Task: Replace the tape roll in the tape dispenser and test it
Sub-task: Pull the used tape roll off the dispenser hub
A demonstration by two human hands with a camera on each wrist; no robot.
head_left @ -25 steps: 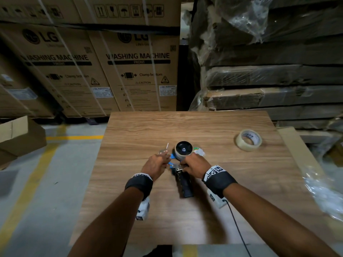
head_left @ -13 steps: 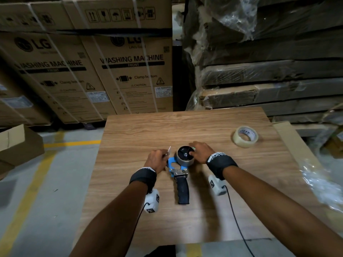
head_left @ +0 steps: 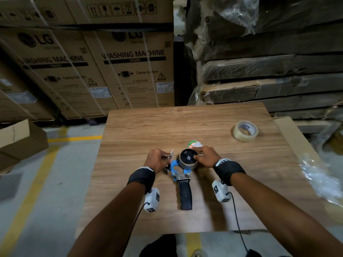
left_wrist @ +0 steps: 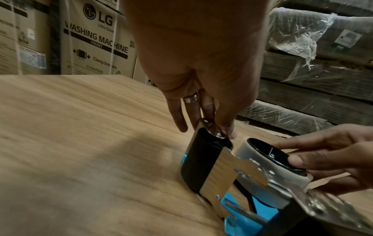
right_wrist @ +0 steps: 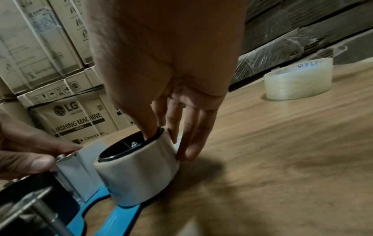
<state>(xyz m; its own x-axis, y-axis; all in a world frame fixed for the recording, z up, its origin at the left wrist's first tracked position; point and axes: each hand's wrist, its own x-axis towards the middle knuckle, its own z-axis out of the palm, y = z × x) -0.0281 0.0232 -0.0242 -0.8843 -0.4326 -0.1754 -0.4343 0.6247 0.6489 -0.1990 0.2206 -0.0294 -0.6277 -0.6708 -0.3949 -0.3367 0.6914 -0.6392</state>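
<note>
a: why is the left hand (head_left: 157,160) pinching the tape dispenser (head_left: 182,175) at its blade end?
b: likely steadying it on the worktop (head_left: 185,125) while the right hand (head_left: 205,156) clasps the seated tape roll (head_left: 188,161); spare roll (head_left: 245,131) lies beyond the right hand.

The tape dispenser (head_left: 181,178), blue-framed with a black handle pointing near, lies on its side at the table's middle. A pale tape roll (head_left: 187,163) sits on its black hub, axis upward. A second clear tape roll (head_left: 245,131) lies flat, far right, well apart.
</note>
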